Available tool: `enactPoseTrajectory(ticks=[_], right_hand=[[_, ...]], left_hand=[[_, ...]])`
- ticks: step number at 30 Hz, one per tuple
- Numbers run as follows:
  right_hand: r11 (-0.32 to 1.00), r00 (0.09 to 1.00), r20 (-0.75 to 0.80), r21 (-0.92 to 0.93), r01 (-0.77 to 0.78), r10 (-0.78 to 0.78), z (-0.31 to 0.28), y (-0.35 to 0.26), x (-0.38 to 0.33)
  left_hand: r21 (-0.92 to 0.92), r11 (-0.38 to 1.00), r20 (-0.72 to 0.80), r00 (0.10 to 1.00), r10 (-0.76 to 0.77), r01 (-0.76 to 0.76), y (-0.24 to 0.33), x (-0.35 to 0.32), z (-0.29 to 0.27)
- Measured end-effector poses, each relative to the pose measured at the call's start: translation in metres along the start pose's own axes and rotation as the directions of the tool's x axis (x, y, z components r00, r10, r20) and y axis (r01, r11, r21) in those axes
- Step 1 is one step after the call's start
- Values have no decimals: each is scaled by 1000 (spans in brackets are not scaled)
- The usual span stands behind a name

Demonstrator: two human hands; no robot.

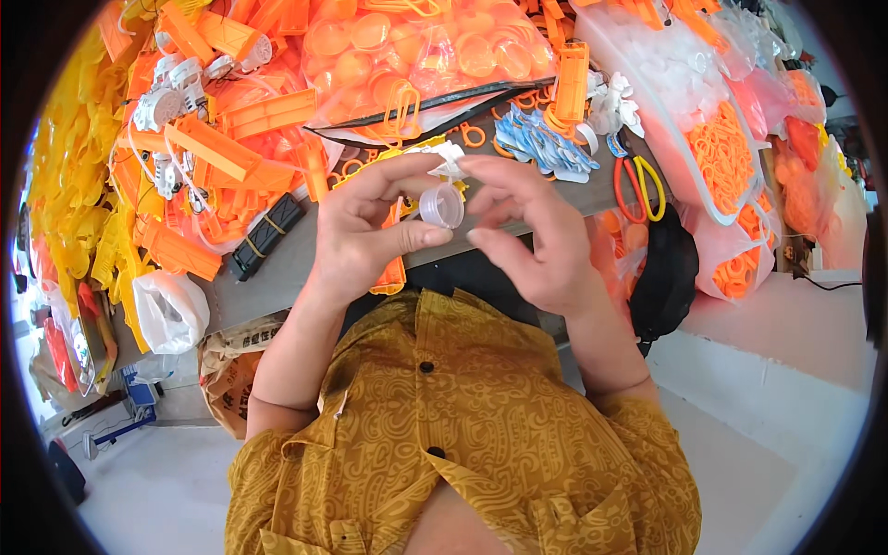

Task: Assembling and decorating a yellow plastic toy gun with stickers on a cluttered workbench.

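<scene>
My left hand [365, 222] is closed around a small clear round plastic cup [442, 205], held between thumb and fingers above the table's near edge. An orange plastic part [392, 274] shows below and behind that hand; whether the hand grips it too, I cannot tell. To the right of the cup is my right hand [536, 227], its thumb and fingers curved but apart. A white plastic piece [449, 159] shows between the fingertips of both hands; whether it lies behind them or is touched, I cannot make out.
Orange housings with white motor parts [199, 139] heap at left, beside yellow parts [69, 157]. A clear bag of orange round pieces [425, 55] lies behind. Blue-white packets [546, 143], scissors [640, 185] and bags of orange rings [721, 157] are at right. A black banded bundle [266, 238] lies left.
</scene>
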State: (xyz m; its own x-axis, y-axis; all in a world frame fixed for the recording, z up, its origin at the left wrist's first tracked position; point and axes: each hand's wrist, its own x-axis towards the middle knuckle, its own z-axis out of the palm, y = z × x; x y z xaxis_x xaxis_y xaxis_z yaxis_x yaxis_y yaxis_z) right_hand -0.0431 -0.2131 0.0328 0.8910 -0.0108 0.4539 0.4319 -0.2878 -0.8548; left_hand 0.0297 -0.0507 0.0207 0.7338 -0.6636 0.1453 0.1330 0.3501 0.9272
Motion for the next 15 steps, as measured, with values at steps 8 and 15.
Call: enactPoseTrajectory(ticks=[8, 15], right_hand=[[906, 920, -48, 202, -372, 388, 11, -3, -9], [915, 926, -138, 257, -310, 352, 19, 11, -12]], left_hand=[[722, 452, 254, 808, 532, -525, -10, 1, 9], [778, 369, 290, 813, 505, -508, -12, 4, 8]])
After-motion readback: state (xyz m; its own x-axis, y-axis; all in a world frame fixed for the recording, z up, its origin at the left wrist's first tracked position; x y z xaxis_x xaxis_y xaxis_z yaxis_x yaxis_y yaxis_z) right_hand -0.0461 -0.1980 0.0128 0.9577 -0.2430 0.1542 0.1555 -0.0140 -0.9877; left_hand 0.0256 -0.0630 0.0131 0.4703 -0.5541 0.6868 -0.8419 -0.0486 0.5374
